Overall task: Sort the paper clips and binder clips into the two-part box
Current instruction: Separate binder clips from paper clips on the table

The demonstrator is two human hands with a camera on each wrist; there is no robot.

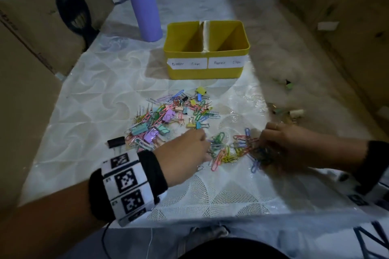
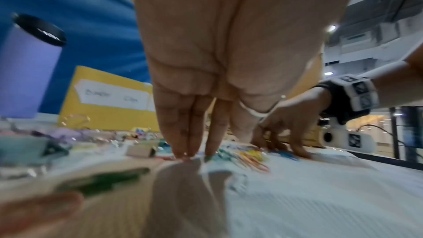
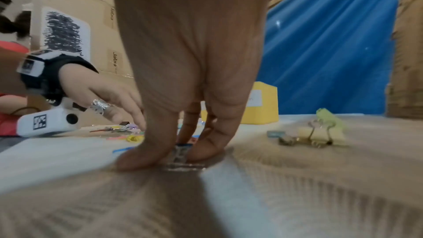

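The yellow two-part box (image 1: 207, 48) stands at the back with two white labels on its front, and both parts look bare inside. A mixed pile of coloured paper clips and binder clips (image 1: 168, 115) lies in front of it. Nearer me lies a spread of paper clips (image 1: 227, 151). My left hand (image 1: 203, 146) touches the spread's left side with straight fingers (image 2: 187, 149) on the cloth. My right hand (image 1: 263, 143) is down on its right side. There its thumb and a finger (image 3: 206, 147) pinch a small blue clip (image 3: 182, 148).
A purple tumbler (image 1: 145, 6) stands left of the box. Cardboard walls (image 1: 42, 33) close in both sides. Three binder clips (image 1: 288, 111) lie apart at the right, seen close as a yellow one (image 3: 320, 136). A black binder clip (image 1: 116, 142) lies left of the pile.
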